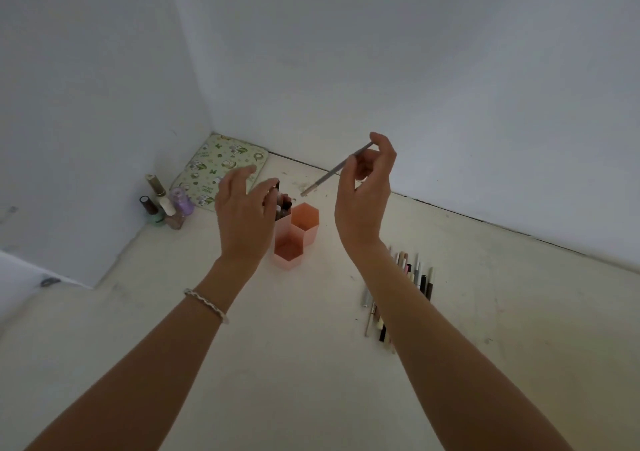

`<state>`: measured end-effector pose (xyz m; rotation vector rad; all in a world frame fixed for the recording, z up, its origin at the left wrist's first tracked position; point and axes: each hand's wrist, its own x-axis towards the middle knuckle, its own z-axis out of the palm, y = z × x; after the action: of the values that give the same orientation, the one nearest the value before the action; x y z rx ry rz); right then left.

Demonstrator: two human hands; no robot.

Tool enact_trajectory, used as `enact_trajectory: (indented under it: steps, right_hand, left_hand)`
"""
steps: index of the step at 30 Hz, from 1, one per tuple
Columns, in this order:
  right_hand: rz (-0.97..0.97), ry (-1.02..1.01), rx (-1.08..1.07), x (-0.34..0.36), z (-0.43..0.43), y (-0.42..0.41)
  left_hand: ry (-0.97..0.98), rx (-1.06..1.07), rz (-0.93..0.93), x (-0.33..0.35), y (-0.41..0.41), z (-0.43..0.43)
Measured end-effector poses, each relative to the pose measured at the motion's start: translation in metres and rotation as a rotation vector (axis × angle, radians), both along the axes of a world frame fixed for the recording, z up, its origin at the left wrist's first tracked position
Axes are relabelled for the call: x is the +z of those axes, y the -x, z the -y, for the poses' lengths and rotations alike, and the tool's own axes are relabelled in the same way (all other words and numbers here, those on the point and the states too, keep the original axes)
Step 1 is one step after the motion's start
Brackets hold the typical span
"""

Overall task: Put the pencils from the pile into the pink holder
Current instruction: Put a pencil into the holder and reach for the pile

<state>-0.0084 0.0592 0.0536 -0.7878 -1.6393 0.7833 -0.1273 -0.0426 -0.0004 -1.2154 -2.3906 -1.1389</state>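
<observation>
A pink holder (297,239) made of three hexagonal cups stands on the white surface. Its rear left cup holds several pencils (283,204); the other two cups look empty. My right hand (363,194) hovers above and to the right of the holder, pinching a grey pencil (332,171) that slants down-left with its pale tip above the holder. My left hand (242,208) is raised just left of the holder, fingers spread, and partly hides the filled cup. The pile of pencils (414,274) lies to the right, partly hidden by my right forearm.
Several nail polish bottles (166,204) stand in the left corner by the wall. A green patterned pouch (218,170) lies behind them. White walls close the back and left sides. A bracelet (207,303) is on my left wrist.
</observation>
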Motion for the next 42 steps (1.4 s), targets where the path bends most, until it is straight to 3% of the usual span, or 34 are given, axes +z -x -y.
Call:
enact_trajectory:
  steps: [3,11,15,19,23,29,34,39,42]
  right_hand:
    - [0.052,-0.019,0.062,-0.005,0.007,0.014]
    - [0.530,-0.226,0.278,-0.050,0.024,0.023]
    - [0.422,-0.143,0.121,-0.053,0.018,0.001]
    - [0.381,0.072,-0.049,-0.048,-0.011,-0.037]
    - [0.328,0.182,-0.136,-0.046,-0.034,-0.085]
    - [0.355,0.283,-0.172,-0.055,-0.050,-0.141]
    - [0.493,0.349,-0.167,-0.075,-0.055,-0.158]
    - [1.063,0.420,-0.058,-0.109,-0.052,-0.152]
    - [1.180,0.414,-0.056,-0.123,-0.043,-0.140]
  left_hand:
    - [-0.049,0.120,-0.029,0.002,0.004,0.005]
    - [-0.206,-0.006,0.155,0.025,-0.003,0.008]
    - [-0.228,-0.081,0.255,0.024,-0.046,-0.008]
    - [0.173,-0.239,0.386,-0.009,-0.104,-0.034]
    - [0.562,-0.256,0.470,-0.049,-0.151,-0.053]
    - [0.760,-0.235,0.428,-0.073,-0.179,-0.069]
    - [0.671,-0.221,0.544,-0.071,-0.172,-0.076]
    - [0.294,-0.181,0.658,-0.043,-0.153,-0.087]
    - [0.157,-0.215,0.659,-0.030,-0.148,-0.087]
